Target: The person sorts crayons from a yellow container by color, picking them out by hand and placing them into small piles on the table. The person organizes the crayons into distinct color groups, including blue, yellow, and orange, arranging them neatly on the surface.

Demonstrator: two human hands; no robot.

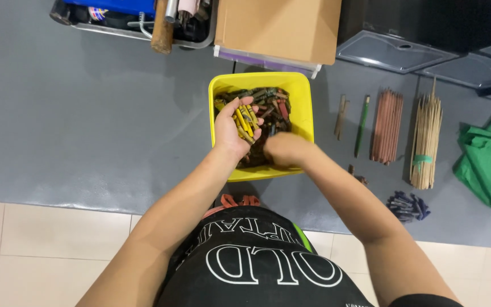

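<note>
A yellow plastic tub (305, 94) on the grey mat is filled with short worn crayon stubs (274, 105) in mixed colours. My left hand (233, 128) is held palm up over the tub's left side and cradles several yellow crayon stubs (245, 120). My right hand (284, 149) reaches down into the tub's near side, fingers curled among the stubs; what it grips is hidden.
A cardboard box (279, 25) and a tray of tools (137, 20) lie beyond the tub. To the right are a green pencil (361, 125), a row of brown sticks (386, 125), a bundle of wooden sticks (425, 142), blue stubs (407, 206) and a green cloth (489, 162).
</note>
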